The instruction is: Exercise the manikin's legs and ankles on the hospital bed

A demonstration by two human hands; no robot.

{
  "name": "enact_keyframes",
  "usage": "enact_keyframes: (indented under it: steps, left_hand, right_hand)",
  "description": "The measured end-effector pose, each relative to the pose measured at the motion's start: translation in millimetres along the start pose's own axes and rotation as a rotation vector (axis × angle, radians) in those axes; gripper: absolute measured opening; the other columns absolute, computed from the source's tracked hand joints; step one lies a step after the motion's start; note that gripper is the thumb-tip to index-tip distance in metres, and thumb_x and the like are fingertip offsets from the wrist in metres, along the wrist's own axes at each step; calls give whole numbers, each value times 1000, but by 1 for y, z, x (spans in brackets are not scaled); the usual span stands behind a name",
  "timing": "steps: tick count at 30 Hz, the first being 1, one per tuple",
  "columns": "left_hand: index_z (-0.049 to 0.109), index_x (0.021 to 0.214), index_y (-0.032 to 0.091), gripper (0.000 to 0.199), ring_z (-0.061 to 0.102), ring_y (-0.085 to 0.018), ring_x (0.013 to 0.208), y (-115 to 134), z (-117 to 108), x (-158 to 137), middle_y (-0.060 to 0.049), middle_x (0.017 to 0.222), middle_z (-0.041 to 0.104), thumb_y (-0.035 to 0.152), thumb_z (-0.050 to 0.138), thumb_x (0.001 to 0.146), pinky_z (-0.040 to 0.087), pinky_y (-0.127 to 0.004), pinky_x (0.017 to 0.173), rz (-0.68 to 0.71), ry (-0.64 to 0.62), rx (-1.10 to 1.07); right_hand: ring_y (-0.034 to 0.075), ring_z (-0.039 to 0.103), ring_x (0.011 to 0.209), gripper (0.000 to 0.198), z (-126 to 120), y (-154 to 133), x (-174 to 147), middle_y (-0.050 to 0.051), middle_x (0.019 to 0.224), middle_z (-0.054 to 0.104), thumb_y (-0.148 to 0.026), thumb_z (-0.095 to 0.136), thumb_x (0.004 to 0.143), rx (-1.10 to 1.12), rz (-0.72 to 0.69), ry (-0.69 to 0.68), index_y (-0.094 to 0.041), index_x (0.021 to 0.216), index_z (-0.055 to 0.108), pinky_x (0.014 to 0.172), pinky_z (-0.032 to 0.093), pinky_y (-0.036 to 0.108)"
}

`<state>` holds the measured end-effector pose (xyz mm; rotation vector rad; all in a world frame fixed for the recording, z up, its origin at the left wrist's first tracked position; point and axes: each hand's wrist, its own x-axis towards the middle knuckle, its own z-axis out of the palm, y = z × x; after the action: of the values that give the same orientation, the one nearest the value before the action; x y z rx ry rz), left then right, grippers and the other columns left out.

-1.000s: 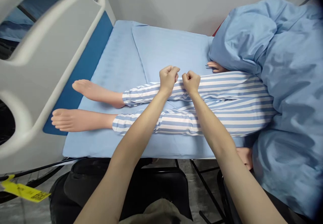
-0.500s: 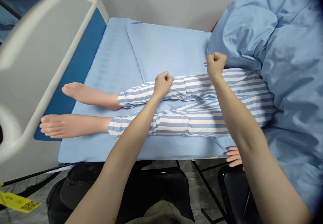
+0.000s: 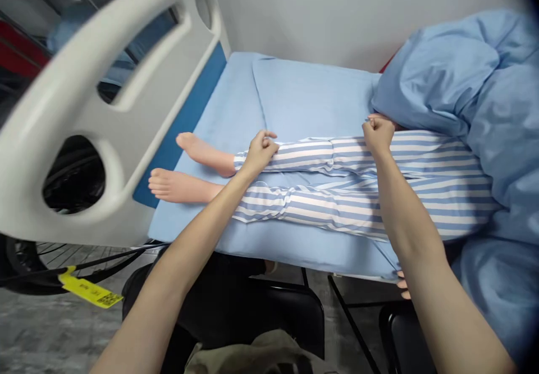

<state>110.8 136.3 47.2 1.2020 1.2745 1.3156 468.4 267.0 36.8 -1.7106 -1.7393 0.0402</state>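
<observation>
A manikin in blue-and-white striped trousers (image 3: 307, 205) lies on a bed with a light blue sheet (image 3: 311, 99), its bare feet (image 3: 181, 186) pointing left. My left hand (image 3: 261, 149) is over the lower part of the far trouser leg, its fingers loosely curled and partly apart, with nothing visible in them. Over the far thigh, near the quilt's edge, my right hand (image 3: 379, 133) is closed in a fist; no object shows in it. I cannot tell whether either hand touches the cloth. Part of the manikin's hand (image 3: 403, 285) shows by the near bed edge, behind my right forearm.
A bunched light blue quilt (image 3: 497, 110) covers the right end of the bed. The white and blue footboard (image 3: 162, 76) rises at the left. Black chairs (image 3: 290, 312) stand along the near side. A yellow tag (image 3: 90, 292) hangs at the lower left, near a wheel.
The view has swung left, showing more of the footboard. My left hand has loosened from a fist, its fingers coming apart. My right hand stays closed over the far thigh.
</observation>
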Motion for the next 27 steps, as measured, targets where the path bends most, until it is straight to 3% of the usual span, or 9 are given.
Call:
enact_keyframes:
  steps: [3, 6, 9, 12, 15, 18, 21, 27]
  left_hand:
    - [55, 94, 19, 25, 44, -9, 49, -2, -39, -38, 7, 57, 53, 20, 56, 69, 34, -21, 50, -57, 117, -12]
    - [57, 85, 18, 17, 45, -10, 50, -15, -57, -69, 6, 55, 53, 20, 55, 68, 33, -22, 50, -86, 114, 47]
    - [59, 81, 18, 12, 48, -11, 53, -26, -61, -84, 5, 55, 52, 19, 54, 70, 34, -22, 53, -64, 100, 118]
    - [60, 80, 18, 10, 45, -11, 53, -30, -58, -89, 5, 55, 50, 21, 53, 73, 33, -23, 55, -33, 173, 177]
    - [61, 81, 19, 11, 48, -12, 57, -26, -58, -92, 4, 59, 52, 20, 52, 75, 36, -24, 59, 3, 244, 251]
    - [61, 81, 19, 11, 54, -14, 65, -20, -63, -99, 2, 66, 59, 18, 51, 76, 40, -25, 66, 17, 201, 370]
    - [63, 82, 20, 12, 58, -16, 70, -17, -72, -105, 0, 70, 64, 17, 52, 78, 42, -27, 71, 33, 128, 525]
    - [66, 86, 20, 17, 60, -20, 74, -21, -84, -106, -3, 72, 66, 14, 53, 78, 41, -28, 73, 101, 88, 735]
  right_hand:
    - [12, 30, 58, 33, 3, -20, -12, -6, 52, 27, -12, 57, 75, 25, 103, -12, -22, 53, 34, 64, 28, 30]
    - [11, 27, 55, 34, 10, -66, -39, -6, 50, 23, -14, 55, 77, 199, 78, -53, -23, 52, 32, 59, 25, 30]
    - [10, 26, 54, 38, 8, -136, -86, -6, 50, 23, -21, 55, 80, 466, 2, -145, -22, 52, 30, 56, 24, 28]
    - [9, 25, 54, 43, 5, -210, -146, -5, 52, 26, -31, 57, 82, 728, -95, -174, -22, 52, 28, 55, 25, 26]
    - [10, 26, 54, 45, 16, -257, -201, -4, 54, 27, -39, 56, 83, 870, -83, -239, -22, 54, 27, 55, 26, 26]
    - [10, 25, 55, 45, 35, -271, -232, -4, 53, 25, -40, 56, 81, 865, 28, -309, -22, 54, 26, 55, 24, 26]
    - [10, 25, 56, 45, 46, -267, -238, -5, 53, 25, -40, 57, 79, 865, 74, -334, -22, 53, 26, 56, 24, 26]
    - [9, 23, 54, 47, 27, -266, -229, -5, 53, 21, -44, 58, 76, 944, 139, -299, -23, 53, 23, 54, 24, 27]
